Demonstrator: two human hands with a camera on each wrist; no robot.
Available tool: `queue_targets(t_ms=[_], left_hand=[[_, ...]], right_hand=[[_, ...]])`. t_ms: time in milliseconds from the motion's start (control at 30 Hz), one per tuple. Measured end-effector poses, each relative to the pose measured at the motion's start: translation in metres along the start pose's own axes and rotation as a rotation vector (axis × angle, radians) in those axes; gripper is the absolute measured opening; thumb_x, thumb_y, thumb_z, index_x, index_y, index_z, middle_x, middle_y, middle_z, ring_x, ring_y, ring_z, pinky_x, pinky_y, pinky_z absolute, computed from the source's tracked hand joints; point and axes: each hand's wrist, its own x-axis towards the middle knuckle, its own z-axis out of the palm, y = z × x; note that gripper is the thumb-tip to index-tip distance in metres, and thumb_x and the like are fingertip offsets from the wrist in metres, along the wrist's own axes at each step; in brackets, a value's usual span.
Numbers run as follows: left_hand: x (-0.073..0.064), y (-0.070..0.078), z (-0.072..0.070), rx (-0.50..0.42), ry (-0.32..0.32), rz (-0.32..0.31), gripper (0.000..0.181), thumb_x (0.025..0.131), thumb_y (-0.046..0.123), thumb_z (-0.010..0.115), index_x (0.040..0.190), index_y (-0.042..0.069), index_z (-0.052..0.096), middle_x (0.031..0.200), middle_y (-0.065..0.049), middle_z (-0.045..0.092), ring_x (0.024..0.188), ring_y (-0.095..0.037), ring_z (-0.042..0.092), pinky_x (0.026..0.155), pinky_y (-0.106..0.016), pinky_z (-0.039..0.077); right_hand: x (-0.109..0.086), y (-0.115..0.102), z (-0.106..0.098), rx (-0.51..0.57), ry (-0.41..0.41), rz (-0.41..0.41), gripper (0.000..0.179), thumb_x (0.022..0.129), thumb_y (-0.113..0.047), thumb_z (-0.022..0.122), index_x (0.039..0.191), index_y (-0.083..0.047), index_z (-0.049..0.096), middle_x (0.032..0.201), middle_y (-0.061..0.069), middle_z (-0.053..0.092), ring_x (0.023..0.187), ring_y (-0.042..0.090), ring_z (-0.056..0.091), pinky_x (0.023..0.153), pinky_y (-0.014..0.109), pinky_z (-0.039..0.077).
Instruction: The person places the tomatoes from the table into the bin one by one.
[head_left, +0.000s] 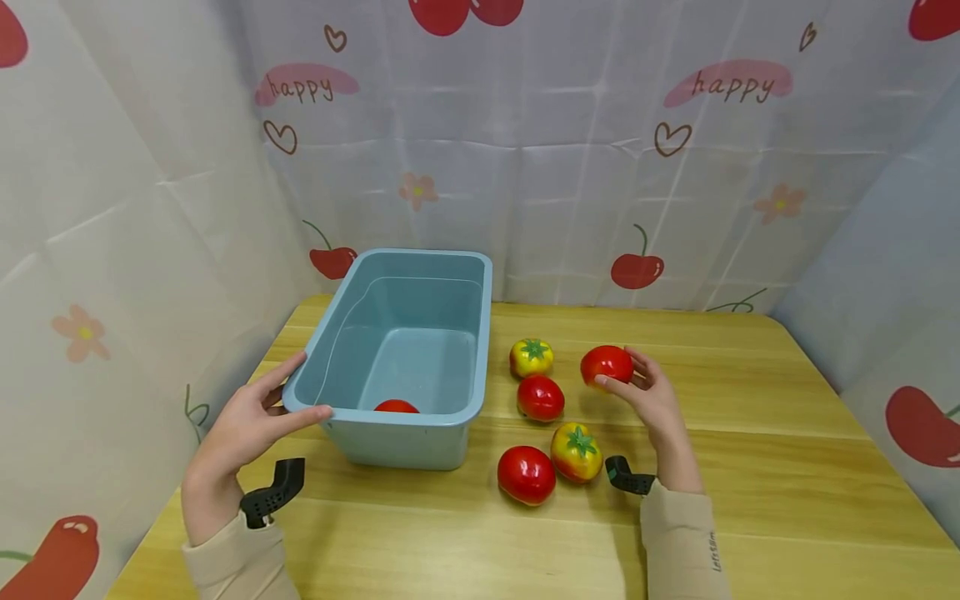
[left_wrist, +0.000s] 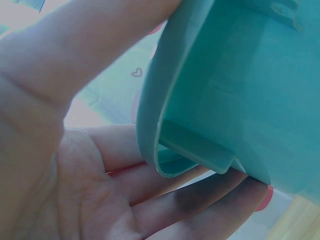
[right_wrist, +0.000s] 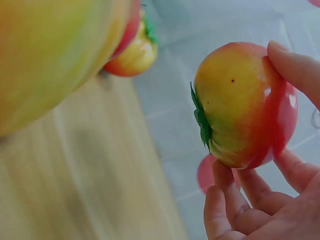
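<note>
My left hand (head_left: 243,425) grips the bin (head_left: 405,442) by its near-left corner. My right hand (head_left: 651,396) pinches a fruit (head_left: 604,363) above the desk (head_left: 787,425).

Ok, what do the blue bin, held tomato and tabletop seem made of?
Blue bin: likely plastic, satiny, judging by its smooth, one-piece moulded shape.
Held tomato: probably hard plastic or lacquered foam, glossy, given its sharp highlights; its green calyx could be fabric or thin plastic.
Tabletop: wood or wood-look laminate, faintly shiny, by its visible grain.
</note>
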Motion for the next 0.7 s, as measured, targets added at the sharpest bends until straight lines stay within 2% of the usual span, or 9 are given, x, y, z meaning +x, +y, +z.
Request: queue_targets(t_ms=[233,567,700], left_hand=[[0.000,-0.001,0.000,0.006,-0.001,0.002,0.085,0.083,0.027,0.073,0.150,0.012,0.023,0.145,-0.015,0.035,0.103,-0.009,0.057,0.076,-0.019,0.049],[0.000,-0.001,0.000,0.005,-0.003,0.003,0.084,0.084,0.028,0.073,0.150,0.014,0.023,0.144,-0.016,0.036,0.105,-0.012,0.057,0.076,-0.019,0.049],[0.000,-0.002,0.000,0.004,-0.005,0.004,0.084,0.084,0.028,0.073,0.150,0.014,0.023,0.144,-0.016,0.036,0.106,-0.012,0.057,0.076,-0.019,0.049]], right_hand=[[-0.009,-0.017,-0.001,0.040,0.003,-0.038,0.089,0.079,-0.032,0.077,0.149,-0.011,0.025,0.148,0.014,0.028,0.130,0.033,0.033,0.103,0.050,0.032],[-0.019,-0.035,0.003,0.031,0.009,-0.116,0.082,0.082,-0.031,0.074,0.148,-0.015,0.029,0.145,0.010,0.035,0.125,0.030,0.039,0.100,0.043,0.037],[-0.025,-0.043,0.004,0.030,0.007,-0.142,0.081,0.083,-0.030,0.074,0.148,-0.016,0.029,0.144,0.008,0.036,0.123,0.027,0.041,0.096,0.034,0.040]])
